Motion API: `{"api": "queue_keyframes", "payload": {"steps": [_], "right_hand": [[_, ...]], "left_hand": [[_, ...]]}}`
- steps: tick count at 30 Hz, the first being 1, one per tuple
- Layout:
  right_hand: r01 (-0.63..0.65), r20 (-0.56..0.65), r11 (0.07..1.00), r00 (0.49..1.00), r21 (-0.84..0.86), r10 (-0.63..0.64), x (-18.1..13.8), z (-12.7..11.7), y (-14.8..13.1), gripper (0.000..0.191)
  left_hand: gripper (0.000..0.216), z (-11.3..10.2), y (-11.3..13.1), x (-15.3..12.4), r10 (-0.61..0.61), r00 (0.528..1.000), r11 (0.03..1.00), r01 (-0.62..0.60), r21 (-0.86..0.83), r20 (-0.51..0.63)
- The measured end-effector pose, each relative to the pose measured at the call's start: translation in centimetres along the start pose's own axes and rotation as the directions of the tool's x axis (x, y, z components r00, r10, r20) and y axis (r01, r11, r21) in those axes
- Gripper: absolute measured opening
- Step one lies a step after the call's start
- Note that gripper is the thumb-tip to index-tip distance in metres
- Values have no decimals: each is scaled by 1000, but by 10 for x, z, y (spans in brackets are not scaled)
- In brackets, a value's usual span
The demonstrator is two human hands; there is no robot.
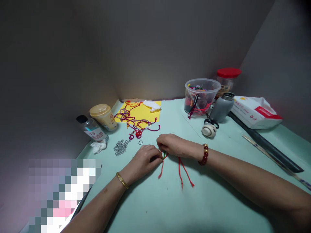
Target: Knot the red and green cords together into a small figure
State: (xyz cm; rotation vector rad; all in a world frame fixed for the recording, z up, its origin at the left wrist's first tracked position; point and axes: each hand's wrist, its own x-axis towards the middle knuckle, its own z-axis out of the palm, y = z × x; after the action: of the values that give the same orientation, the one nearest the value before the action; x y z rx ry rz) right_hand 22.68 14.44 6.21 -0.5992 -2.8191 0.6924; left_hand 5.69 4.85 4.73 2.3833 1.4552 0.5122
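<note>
My left hand (143, 159) and my right hand (171, 145) meet over the pale green table (170, 200), fingers pinched together on red cords (181, 170) with a bit of green at the pinch. Loose red cord ends trail toward me below the hands. A gold bracelet sits on my left wrist and a dark red bead bracelet on my right. Just beyond my left hand lie a small dark ring (140, 142) and a heap of small metal rings (120, 147).
A yellow sheet (143, 111) with tangled red and purple cords lies at the back. To its left are a lidded cup (103, 116), a clear bottle (91, 129) and a crumpled tissue (99, 146). At the right stand a cord-filled tub (201, 95), red-lidded jar, grey flask, scissors and white bag.
</note>
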Motion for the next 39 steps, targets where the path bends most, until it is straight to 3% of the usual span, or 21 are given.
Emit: {"api": "queue_keyframes", "payload": {"steps": [5,12,17,23,33,39], "right_hand": [[-80,-98,990,991,118,92,0,4,6,13],[-14,42,997,999,71,11,-1,-8,3,19],[5,-122,995,992,104,8,-3,-29,9,19],[-167,-303,975,930,149,206,-26,-47,20,21],[-266,-226,960,933,84,278,-62,-17,31,19],[-281,-162,957,943,75,290,-66,-13,22,17]], "left_hand": [[10,2,-3,0,3,1000,1000,-3,-5,5],[11,2,-2,0,-5,1000,1000,5,0,9],[10,-1,1,0,-7,1000,1000,7,-4,13],[11,-2,0,0,12,1000,1000,-12,-10,9],[18,-5,1,1,-27,1000,997,27,-70,3],[18,-4,0,0,-140,987,984,130,-120,-79]]}}
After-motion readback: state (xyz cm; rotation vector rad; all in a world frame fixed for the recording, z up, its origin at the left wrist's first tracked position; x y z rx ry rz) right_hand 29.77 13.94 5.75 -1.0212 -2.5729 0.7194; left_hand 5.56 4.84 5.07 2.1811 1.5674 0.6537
